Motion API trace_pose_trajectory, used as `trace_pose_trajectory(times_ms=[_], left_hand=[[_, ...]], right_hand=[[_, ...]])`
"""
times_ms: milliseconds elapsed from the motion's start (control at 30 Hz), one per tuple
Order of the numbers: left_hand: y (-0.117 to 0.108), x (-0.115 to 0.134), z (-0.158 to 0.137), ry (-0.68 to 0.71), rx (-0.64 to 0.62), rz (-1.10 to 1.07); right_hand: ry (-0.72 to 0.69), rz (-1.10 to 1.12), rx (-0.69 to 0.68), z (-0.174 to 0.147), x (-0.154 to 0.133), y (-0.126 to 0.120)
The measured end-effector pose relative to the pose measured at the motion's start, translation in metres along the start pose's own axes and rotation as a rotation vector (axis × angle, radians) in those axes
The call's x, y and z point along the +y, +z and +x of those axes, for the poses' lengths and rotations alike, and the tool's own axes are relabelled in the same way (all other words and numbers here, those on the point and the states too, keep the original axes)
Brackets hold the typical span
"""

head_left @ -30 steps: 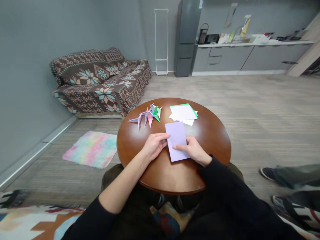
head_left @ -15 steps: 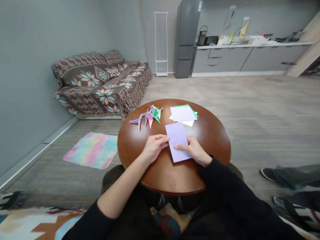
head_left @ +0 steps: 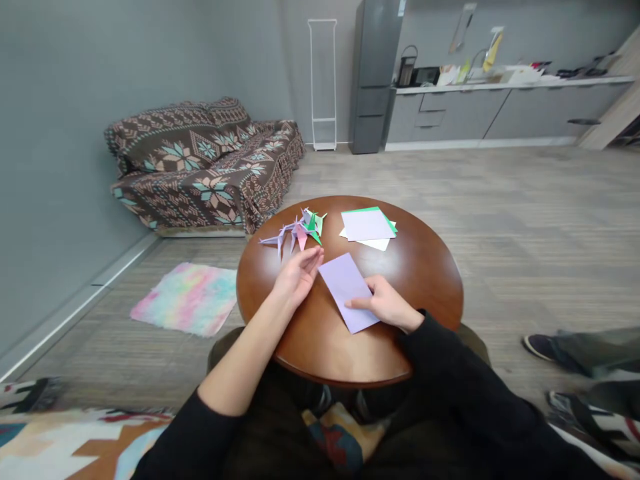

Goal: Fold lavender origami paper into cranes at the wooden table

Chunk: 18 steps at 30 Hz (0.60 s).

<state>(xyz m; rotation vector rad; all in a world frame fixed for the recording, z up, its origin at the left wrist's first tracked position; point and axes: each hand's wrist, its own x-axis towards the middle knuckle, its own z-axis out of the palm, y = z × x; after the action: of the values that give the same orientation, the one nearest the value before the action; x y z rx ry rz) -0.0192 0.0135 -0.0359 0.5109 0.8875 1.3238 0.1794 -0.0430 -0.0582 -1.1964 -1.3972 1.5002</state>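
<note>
A folded-looking sheet of purple paper (head_left: 347, 287) lies tilted over the near middle of the round wooden table. My right hand (head_left: 387, 303) grips its right edge, thumb on top and the other fingers hidden beneath. Just off the sheet's upper left corner, my left hand (head_left: 299, 275) is raised with its fingers stretched out and nothing in it. Right behind those fingertips stand several folded paper cranes (head_left: 301, 230) in purple, pink and green. A stack of paper sheets (head_left: 369, 225), lilac on top with green and white showing below, rests at the table's far right.
The brown round table (head_left: 420, 267) is in front of my knees. Beyond it are a patterned covered sofa (head_left: 200, 167), a fluffy pastel rug (head_left: 187, 299), a grey fridge (head_left: 373, 80) and a kitchen counter (head_left: 465, 113). Another person's leg and shoe (head_left: 543, 347) show at right.
My left hand has let go of the purple paper's left edge and moved left and away toward the cranes. The paper, still in my right hand, has turned, its top swinging left.
</note>
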Motion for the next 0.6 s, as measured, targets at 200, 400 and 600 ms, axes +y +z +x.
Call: trace_pose_trajectory(times_ms=[200, 400, 600], left_hand=[[0.003, -0.01, -0.025, -0.034, -0.241, 0.331], [-0.002, -0.025, -0.038, 0.056, -0.209, 0.47], [-0.008, -0.018, -0.035, 0.11, -0.184, 0.531]], right_hand=[[-0.062, 0.069, 0.103, 0.005, 0.007, -0.002], [-0.133, 0.079, 0.116, 0.004, 0.002, -0.002], [-0.179, 0.107, 0.213, 0.005, 0.001, -0.007]])
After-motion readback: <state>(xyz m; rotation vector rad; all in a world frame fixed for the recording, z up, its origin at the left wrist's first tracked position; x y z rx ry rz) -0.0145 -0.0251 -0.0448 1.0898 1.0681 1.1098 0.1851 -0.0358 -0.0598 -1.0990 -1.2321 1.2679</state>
